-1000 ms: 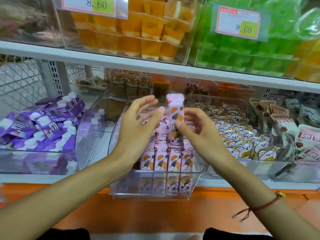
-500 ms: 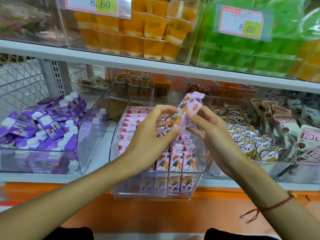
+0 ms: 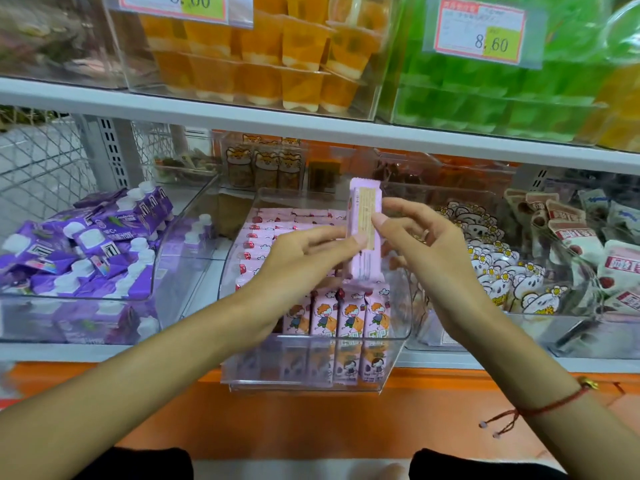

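A pink snack packet (image 3: 363, 223) stands upright between my hands, its printed back side with a pale label facing me. My left hand (image 3: 304, 261) pinches its left edge with the fingertips. My right hand (image 3: 419, 247) pinches its right edge with thumb and fingers. Both hands hover above a clear plastic bin (image 3: 311, 382) on the lower shelf, filled with rows of the same pink cartoon packets (image 3: 339, 317).
A clear bin of purple pouches (image 3: 86, 251) sits to the left, a bin of cartoon bear packets (image 3: 498, 275) and white-red packets (image 3: 588, 251) to the right. The upper shelf (image 3: 311, 126) holds orange jelly cups (image 3: 277, 60) and green cups (image 3: 485, 88) with price tags.
The packet has turned from tilted, front side showing, to upright with its back side toward me. Both hands stayed on it above the bin.
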Motion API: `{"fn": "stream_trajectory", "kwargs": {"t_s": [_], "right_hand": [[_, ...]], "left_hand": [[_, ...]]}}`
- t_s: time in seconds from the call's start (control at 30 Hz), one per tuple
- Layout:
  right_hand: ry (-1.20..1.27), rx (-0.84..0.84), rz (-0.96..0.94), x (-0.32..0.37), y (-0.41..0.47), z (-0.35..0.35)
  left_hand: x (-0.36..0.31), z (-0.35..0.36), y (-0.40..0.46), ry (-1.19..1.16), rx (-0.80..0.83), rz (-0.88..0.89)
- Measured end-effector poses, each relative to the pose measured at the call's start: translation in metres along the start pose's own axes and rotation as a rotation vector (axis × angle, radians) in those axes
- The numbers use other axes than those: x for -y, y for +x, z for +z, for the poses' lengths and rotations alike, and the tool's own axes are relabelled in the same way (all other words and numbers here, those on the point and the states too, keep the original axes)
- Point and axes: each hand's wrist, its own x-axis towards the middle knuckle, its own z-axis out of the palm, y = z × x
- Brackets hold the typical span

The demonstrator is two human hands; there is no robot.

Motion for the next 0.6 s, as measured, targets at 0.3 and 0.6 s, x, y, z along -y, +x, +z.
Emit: {"fn": "stream_trajectory", "kwargs": {"t_s": [0.3, 0.6], "right_hand": [[-0.054, 0.006, 0.065, -0.005, 0.003, -0.005], [0.057, 0.271, -0.142, -0.005, 0.002, -0.017]], "left_hand": [[-0.002, 0.001, 0.005, -0.313, 0.114, -0.282], [0.004, -0.008, 0.006, 0.261, 0.068, 0.271]]}}
